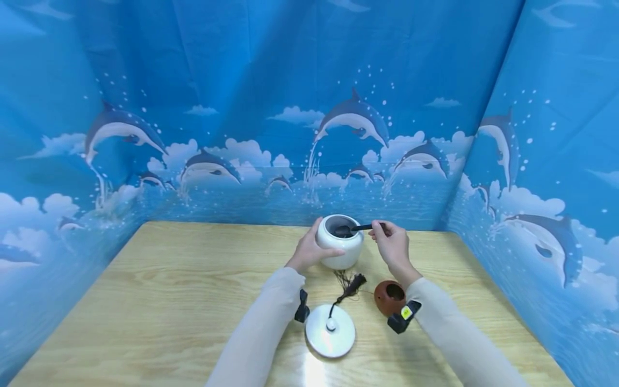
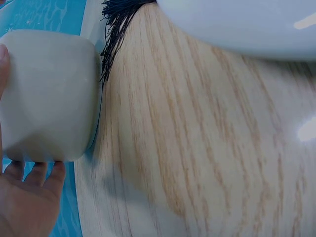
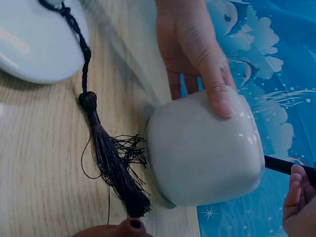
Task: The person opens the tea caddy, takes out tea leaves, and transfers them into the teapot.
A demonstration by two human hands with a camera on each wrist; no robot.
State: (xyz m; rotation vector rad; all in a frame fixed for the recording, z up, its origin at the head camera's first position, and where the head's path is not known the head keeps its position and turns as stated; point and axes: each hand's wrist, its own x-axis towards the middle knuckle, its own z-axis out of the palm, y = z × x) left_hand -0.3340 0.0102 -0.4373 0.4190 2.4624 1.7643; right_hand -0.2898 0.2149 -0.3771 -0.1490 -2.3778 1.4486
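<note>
Two hands are at work over a single wooden tabletop [image 1: 193,279], and both are grasping something. One white jar [image 1: 349,255] stands close to the tabletop's far edge, right of that edge's middle, its mouth showing to the head camera. The left hand [image 1: 311,248] grips it from the left, with the thumb laid across the near side of the jar and the other fingers around its left and far side; the jar thus sits between thumb and fingers. One black spoon [image 1: 364,227] is pinched between the thumb and fingers of the right hand [image 1: 393,244], which is just right of the jar; the handle crosses the rim and the spoon's bowl lies within the mouth, ahead of and to the left of the fingertips. What the jar contains is too dark to tell. One round white lid [image 1: 329,341] lies toward the near edge, under the left forearm's inner side, and one black tassel [image 1: 357,282], corded to its knob, stretches toward the jar's foot. One reddish-brown rounded vessel [image 1: 383,302] rests nearer the right edge, beside the right wrist, its round dark opening facing up.
</note>
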